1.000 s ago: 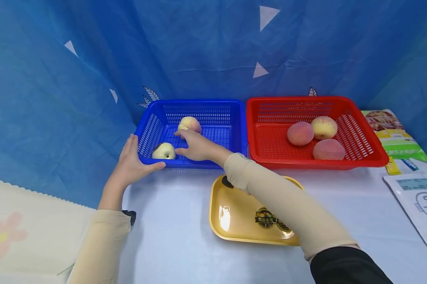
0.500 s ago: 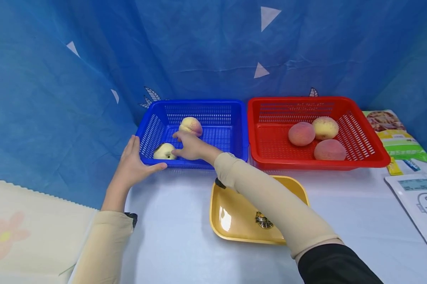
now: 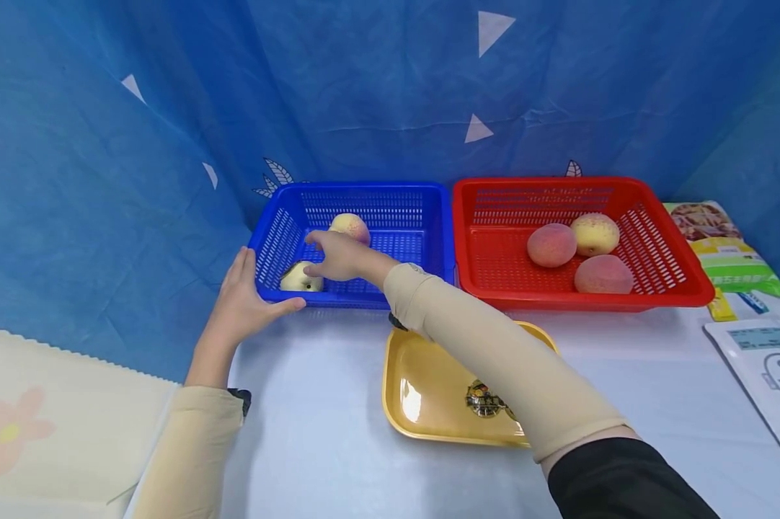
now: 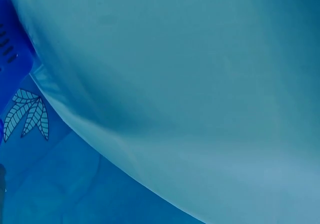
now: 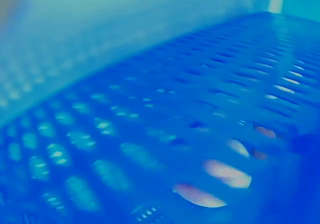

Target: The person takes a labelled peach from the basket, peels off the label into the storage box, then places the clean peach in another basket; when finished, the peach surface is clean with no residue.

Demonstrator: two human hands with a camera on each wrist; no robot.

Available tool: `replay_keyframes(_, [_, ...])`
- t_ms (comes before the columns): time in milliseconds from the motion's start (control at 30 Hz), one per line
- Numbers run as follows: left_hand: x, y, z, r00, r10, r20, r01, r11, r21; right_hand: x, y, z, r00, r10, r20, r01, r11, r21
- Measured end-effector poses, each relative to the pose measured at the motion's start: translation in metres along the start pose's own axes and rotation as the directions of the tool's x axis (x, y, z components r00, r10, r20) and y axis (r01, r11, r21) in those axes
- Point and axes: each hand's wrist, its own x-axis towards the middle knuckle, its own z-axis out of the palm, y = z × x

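Observation:
In the head view my right hand reaches over the front of the blue basket, thumb and fingers apart and holding nothing. Its thumb is close to a pale yellow fruit with a dark spot and a brown patch; whether they touch I cannot tell. Behind the hand lies a yellow-pink peach, partly covered by it. My left hand stays at the basket's front left corner, fingers straight along the outer side and thumb stretched toward the front. Slotted blue plastic of the basket fills much of the right wrist view.
A red basket with a pink peach and two other fruits adjoins the blue one. In front is a yellow tray, partly under my right forearm. A white scale and a food packet lie at right.
My right hand has shifted left, from beside the pale fruit to partly above it. The left hand remains at the basket's corner, and the fruits lie where they were.

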Motion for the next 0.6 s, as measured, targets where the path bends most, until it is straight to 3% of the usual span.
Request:
replay_keyframes(300, [0.001, -0.001, -0.001, 1.0, 0.004, 0.008, -0.004, 1.0, 0.002, 0.014, -0.012, 0.004, 0.992, 0.107, 0.07, -0.104, 0.994, -0.043])
replay_keyframes(600, [-0.001, 0.0, -0.002, 1.0, 0.001, 0.01, -0.001, 1.0, 0.003, 0.019, -0.004, 0.016, 0.989, 0.118, 0.092, -0.108, 0.989, -0.099])
